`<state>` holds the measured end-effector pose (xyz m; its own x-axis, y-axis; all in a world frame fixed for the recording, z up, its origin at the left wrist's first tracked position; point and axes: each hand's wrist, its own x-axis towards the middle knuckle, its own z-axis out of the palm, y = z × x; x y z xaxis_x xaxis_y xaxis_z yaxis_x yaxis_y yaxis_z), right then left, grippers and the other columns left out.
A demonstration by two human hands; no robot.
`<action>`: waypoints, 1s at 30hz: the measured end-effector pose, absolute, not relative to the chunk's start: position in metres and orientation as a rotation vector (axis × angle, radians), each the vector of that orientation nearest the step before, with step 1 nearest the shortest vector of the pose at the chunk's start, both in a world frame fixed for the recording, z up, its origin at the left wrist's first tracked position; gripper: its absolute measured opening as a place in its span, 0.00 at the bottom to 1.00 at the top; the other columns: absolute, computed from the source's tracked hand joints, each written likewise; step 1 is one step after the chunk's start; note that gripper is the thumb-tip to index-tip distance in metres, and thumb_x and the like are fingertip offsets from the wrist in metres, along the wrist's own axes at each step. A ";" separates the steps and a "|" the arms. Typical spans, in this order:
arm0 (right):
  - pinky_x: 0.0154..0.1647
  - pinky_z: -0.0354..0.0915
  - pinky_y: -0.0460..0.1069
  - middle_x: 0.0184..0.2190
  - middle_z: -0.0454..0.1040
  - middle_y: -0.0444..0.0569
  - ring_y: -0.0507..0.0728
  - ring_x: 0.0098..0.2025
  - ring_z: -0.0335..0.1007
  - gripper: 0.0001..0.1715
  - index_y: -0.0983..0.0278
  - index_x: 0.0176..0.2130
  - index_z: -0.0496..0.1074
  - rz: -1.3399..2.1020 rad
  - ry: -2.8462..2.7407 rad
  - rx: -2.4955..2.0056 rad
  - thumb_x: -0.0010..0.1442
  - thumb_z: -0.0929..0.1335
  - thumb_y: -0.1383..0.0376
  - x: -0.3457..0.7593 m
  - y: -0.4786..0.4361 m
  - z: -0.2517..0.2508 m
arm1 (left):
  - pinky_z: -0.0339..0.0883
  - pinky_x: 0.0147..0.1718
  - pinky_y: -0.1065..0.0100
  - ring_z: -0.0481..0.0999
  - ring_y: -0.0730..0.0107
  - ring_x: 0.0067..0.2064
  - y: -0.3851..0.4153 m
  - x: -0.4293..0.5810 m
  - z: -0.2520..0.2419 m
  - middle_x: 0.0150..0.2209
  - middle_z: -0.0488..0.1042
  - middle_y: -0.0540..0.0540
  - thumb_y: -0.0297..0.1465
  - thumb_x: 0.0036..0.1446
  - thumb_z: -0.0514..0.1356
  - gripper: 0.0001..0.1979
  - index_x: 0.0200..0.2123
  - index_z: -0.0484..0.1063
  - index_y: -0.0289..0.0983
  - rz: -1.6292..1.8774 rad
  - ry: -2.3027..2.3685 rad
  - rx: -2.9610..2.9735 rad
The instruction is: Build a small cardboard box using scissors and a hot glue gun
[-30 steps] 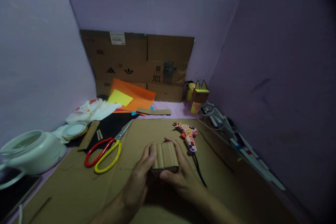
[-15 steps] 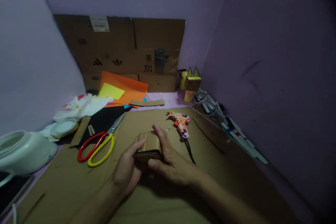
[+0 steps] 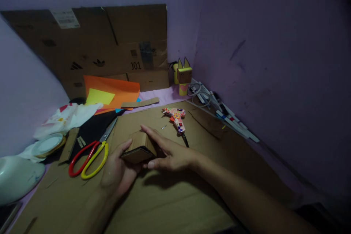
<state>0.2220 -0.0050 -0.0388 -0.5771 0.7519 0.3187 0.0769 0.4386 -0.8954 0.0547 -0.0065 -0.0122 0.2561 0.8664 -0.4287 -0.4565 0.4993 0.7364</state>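
A small folded cardboard piece, box-like with a dark front edge, is held between both hands above the cardboard sheet. My left hand cups it from the left and below, thumb along its side. My right hand grips its right side, with fingers over the far edge and thumb near the lower front corner. Just beyond my right hand lies a patterned glue gun with a black cord. Scissors with one red and one yellow handle rest left of my left hand.
Orange paper and yellow paper lie at the back, near a cardboard strip. A cardboard figure with pointed ears stands in the corner. Pens line the right wall; a white pot sits at left.
The view has swung to the right, so the surroundings shift left in the picture. Both hands keep hold of the cardboard piece, which now appears slightly more tilted.
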 end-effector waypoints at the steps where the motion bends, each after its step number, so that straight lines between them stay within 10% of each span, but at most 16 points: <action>1: 0.64 0.41 0.56 0.67 0.39 0.59 0.59 0.67 0.36 0.54 0.66 0.65 0.37 1.175 -1.943 -0.694 0.52 0.70 0.60 0.223 -0.005 -0.039 | 0.72 0.23 0.63 0.78 0.57 0.30 -0.007 0.055 -0.012 0.30 0.78 0.37 0.29 0.56 0.51 0.14 0.40 0.72 0.28 0.951 0.924 0.525; 8: 0.56 0.60 0.54 0.66 0.45 0.55 0.60 0.61 0.57 0.54 0.59 0.65 0.36 1.401 -1.695 -0.691 0.52 0.70 0.66 0.220 -0.008 -0.043 | 0.68 0.16 0.64 0.75 0.58 0.23 -0.008 0.051 -0.011 0.25 0.77 0.37 0.28 0.55 0.52 0.12 0.34 0.73 0.28 0.937 0.948 0.558; 14: 0.56 0.60 0.55 0.58 0.63 0.52 0.61 0.58 0.61 0.50 0.60 0.60 0.57 1.354 -1.567 -0.700 0.41 0.76 0.66 0.216 -0.008 -0.037 | 0.69 0.16 0.62 0.75 0.56 0.23 -0.010 0.049 -0.008 0.26 0.77 0.36 0.29 0.52 0.53 0.13 0.36 0.73 0.26 0.909 0.964 0.547; 30: 0.61 0.51 0.59 0.65 0.51 0.53 0.62 0.64 0.49 0.51 0.61 0.63 0.50 1.343 -1.539 -0.783 0.47 0.74 0.63 0.210 -0.015 -0.042 | 0.67 0.22 0.71 0.74 0.67 0.27 -0.016 0.062 -0.023 0.26 0.73 0.50 0.29 0.47 0.61 0.05 0.30 0.70 0.34 1.138 0.977 0.603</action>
